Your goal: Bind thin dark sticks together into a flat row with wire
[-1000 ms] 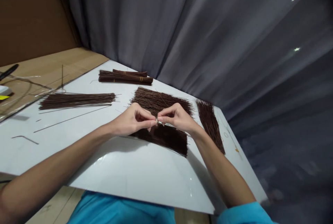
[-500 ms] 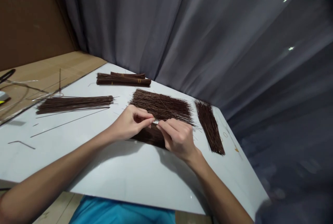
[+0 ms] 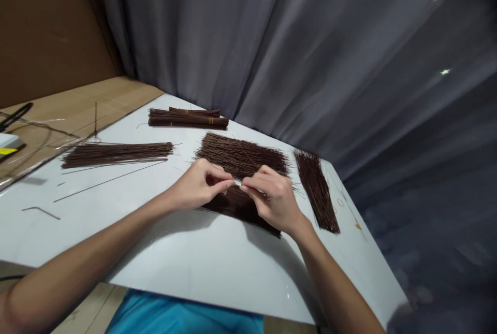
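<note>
My left hand [image 3: 206,184] is closed in a pinch, thumb against forefinger. Facing it, fingertips almost touching, my right hand [image 3: 274,197] pinches too. Whatever lies between the fingertips is too small to make out. Beneath both hands is a bundle of dark brown thin sticks [image 3: 243,205], partly covered by them. Just behind it spreads a wider pile of brown sticks [image 3: 243,155], loose ends poking out at its sides.
On the white table [image 3: 202,261] lie another stick pile [image 3: 118,155] at left, banded bundles [image 3: 188,118] at the back and a slanted pile [image 3: 317,191] at right. Loose single sticks [image 3: 111,181] lie at left. A grey curtain [image 3: 310,54] hangs behind; cardboard [image 3: 128,90] covers the back-left corner.
My right hand has turned and shifted slightly right, uncovering more of the bundle's right end. Both hands stay pinched close together. The whole view has shifted a little.
</note>
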{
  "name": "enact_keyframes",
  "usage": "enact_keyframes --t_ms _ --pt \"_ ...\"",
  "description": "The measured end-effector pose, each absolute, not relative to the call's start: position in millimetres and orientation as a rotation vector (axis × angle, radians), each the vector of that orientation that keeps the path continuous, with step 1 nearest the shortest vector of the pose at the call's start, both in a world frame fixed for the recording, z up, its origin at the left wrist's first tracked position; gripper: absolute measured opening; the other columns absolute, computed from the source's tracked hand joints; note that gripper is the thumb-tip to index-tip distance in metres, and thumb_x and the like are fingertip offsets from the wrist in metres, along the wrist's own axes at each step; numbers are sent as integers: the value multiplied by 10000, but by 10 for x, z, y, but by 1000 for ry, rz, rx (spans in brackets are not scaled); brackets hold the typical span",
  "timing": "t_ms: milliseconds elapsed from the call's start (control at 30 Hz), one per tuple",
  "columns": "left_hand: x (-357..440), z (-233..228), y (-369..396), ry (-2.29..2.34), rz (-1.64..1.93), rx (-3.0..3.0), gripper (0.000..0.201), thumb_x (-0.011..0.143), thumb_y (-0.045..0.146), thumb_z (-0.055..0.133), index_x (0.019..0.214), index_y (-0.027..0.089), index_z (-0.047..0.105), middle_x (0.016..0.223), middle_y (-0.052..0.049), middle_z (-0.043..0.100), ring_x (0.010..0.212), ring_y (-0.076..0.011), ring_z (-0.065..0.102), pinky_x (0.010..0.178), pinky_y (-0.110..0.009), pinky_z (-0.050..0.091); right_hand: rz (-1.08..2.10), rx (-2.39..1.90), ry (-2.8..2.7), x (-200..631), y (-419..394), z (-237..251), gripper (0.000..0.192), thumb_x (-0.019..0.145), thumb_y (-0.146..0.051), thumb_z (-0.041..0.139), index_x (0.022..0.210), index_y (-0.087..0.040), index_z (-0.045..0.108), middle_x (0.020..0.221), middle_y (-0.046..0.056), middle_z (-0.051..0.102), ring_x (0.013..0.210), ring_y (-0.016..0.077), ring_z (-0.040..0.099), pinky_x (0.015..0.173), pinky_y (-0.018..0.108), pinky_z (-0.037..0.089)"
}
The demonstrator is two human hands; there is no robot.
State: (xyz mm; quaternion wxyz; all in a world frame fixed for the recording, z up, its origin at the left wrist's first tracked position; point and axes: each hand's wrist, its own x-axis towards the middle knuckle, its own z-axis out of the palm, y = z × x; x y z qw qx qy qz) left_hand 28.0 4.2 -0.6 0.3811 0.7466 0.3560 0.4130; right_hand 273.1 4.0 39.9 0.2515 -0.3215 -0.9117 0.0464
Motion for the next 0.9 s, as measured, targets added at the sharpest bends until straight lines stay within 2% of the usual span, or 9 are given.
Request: enact_keyframes --t_ms 167,300,433,500,667,833,900 --pt "291 20 34 890 1085 1619 271 959 328 743 813 114 822 740 -74 725 664 -140 583 587 -233 424 -106 -847 -2472 2677 -96 337 186 1067 -216 589 978 -220 753 774 60 702 770 212 516 689 356 409" --pt "311 0 34 806 1024 1333 348 916 403 809 762 93 769 606 -21 597 497 -56 328 453 -215 194 -254 -848 -2413 2666 -122 255 176 1053 -184 593 972 -222 746 759 57 714 763 217 520 677 370 395" --pt "328 -53 56 736 980 1135 349 864 416 863 793 91 759 682 -40 626 483 -36 288 442 -224 130 -278 -867 -2352 2679 -107 196 141 1043 -180 618 979 -222 736 764 52 728 774 223 542 689 379 402" --pt "333 -69 69 753 969 1142 361 871 432 857 798 93 756 664 -35 612 474 -40 300 438 -227 134 -277 -891 -2336 2672 -112 168 134 1051 -187 618 991 -220 733 796 57 743 789 224 561 710 380 408" --pt "380 -93 71 868 971 1345 435 969 510 734 782 119 705 548 27 467 483 -75 332 467 -244 201 -355 -956 -2303 2599 -146 47 154 1087 -214 597 1006 -190 726 844 54 739 787 201 574 725 360 380" --pt "482 -131 -1 1062 1011 1702 420 1065 541 551 877 173 623 735 -3 582 670 -146 510 632 -274 383 -368 -1018 -2276 2522 -191 -43 180 1097 -198 575 994 -167 719 800 37 691 750 191 544 713 348 344" --pt "523 -132 -45 1196 973 1854 377 1106 511 461 915 200 557 809 -8 614 736 -172 554 708 -300 407 -367 -1031 -2291 2510 -213 -53 178 1084 -161 564 982 -162 710 807 39 681 755 194 546 720 349 338"
